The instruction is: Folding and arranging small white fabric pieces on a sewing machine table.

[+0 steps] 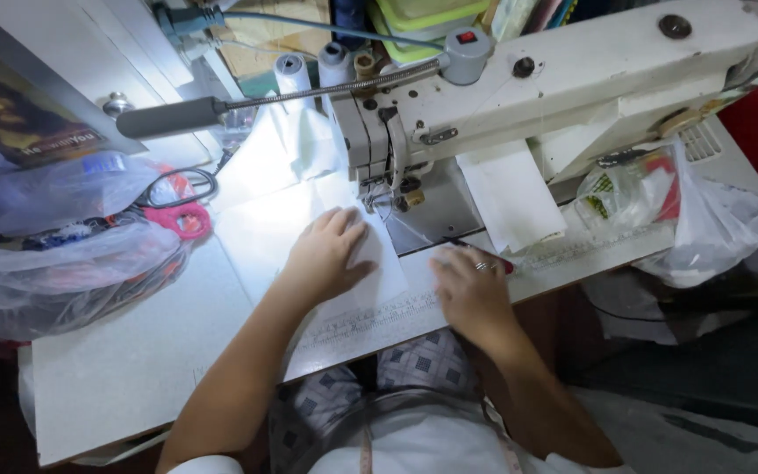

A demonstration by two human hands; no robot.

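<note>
Fingers (pixel 341 230) of my left hand (pixel 326 254) lie flat and spread on the white fabric (pixel 265 230), pressing it to the table just in front of the needle area; they grip nothing, only hold the cloth down with the palm. Fingertips point toward the presser foot (pixel 385 200), close to it but not touching. My right hand (pixel 468 294) rests palm down at the front edge of the table, fingers (pixel 449 261) loosely curled and a little blurred, a ring on one of them; I cannot tell whether they pinch the cloth's edge or merely rest on it. Just beside that hand lies a thin red-handled tool (pixel 495 259).

White fabric runs from under my left palm back beneath the sewing machine (pixel 572 79), bunching up behind it near the two thread cones (pixel 313 66). A lamp on a flexible neck (pixel 168 117) reaches over from the left and lights the cloth brightly. A ruler strip (pixel 379 316) is set along the table's front edge.

Farther left sit pink-handled scissors (pixel 186 219) and a large clear plastic bag (pixel 54 254) stuffed with oddments. To the right of the machine, another plastic bag (pixel 704 219) hangs off the white table (pixel 125 369). My checked skirt (pixel 423 364) shows below.
</note>
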